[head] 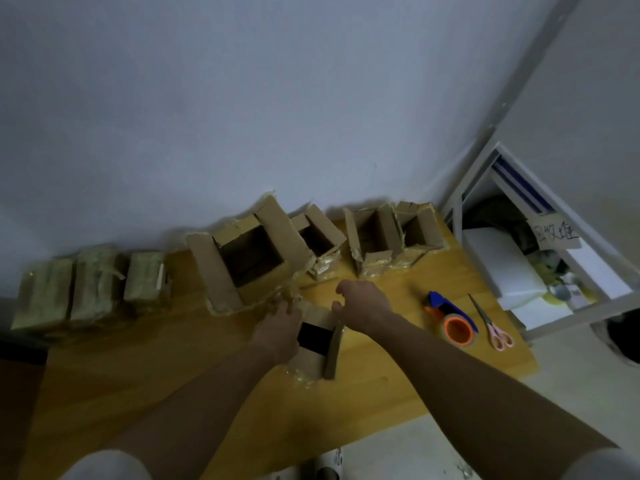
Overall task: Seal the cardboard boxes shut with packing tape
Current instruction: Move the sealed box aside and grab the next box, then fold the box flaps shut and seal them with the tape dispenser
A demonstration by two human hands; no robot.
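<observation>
From the head camera, both hands work a small open box (317, 337) at the table's (145, 368) near middle: the left hand (278, 329) curls on its left side, the right hand (363, 304) on its right flap, likely folding flaps in for taping. The tape dispenser (450, 320) and scissors (490, 323) wait right of the right hand. Fingertips are hidden; the box's inside is dark.
</observation>
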